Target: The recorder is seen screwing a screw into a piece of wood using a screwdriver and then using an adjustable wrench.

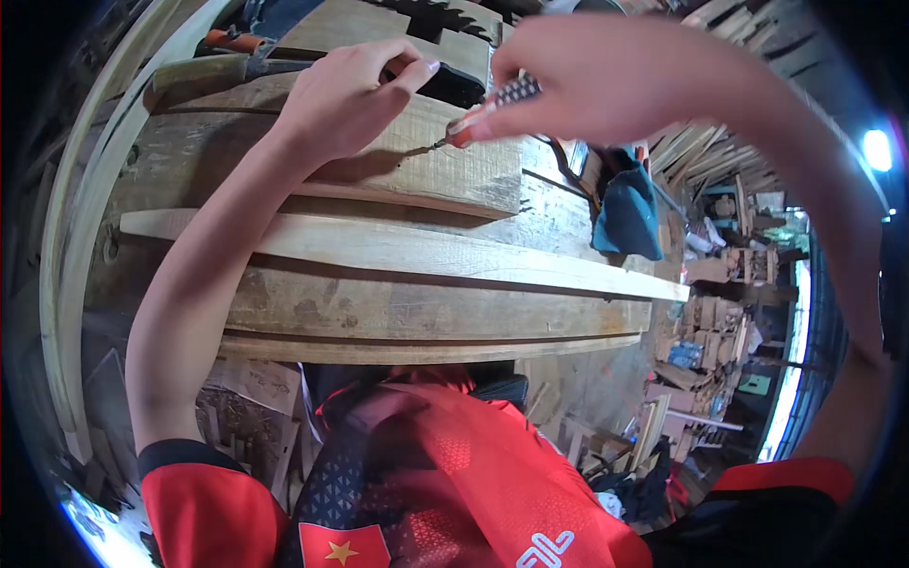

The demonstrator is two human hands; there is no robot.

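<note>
Your right hand point(592, 85), slightly blurred, is clamped on a slim hand tool with a thin metal tip, an orange-red front part and a black-and-white patterned section point(460, 138). The tool slants down to the left, its tip at the upper face of a thick, pale brown wooden board point(473, 175); you cannot tell from this view whether the tip touches the wood. A few small dark marks lie on the board near the tip.

Your left hand point(343, 102) is over the same board, left of the tool, its fingers curled and the thumb reaching toward the right. Whether those fingers pinch anything cannot be told. Just beyond the thumb lies a flat, black object point(453, 87), partly hidden.

Left of that hand, a tool with a rounded, brown wooden handle point(201, 74) lies on the bench, near an orange-red cylindrical piece point(235, 41). Nearer to you than the board, a long, pale, narrow wooden strip point(454, 256) runs across under your left forearm, above a wide, worn brown plank point(407, 308). To the right, a teal cloth item point(627, 216) hangs or lies near the far right part of the bench point(561, 220).
</note>
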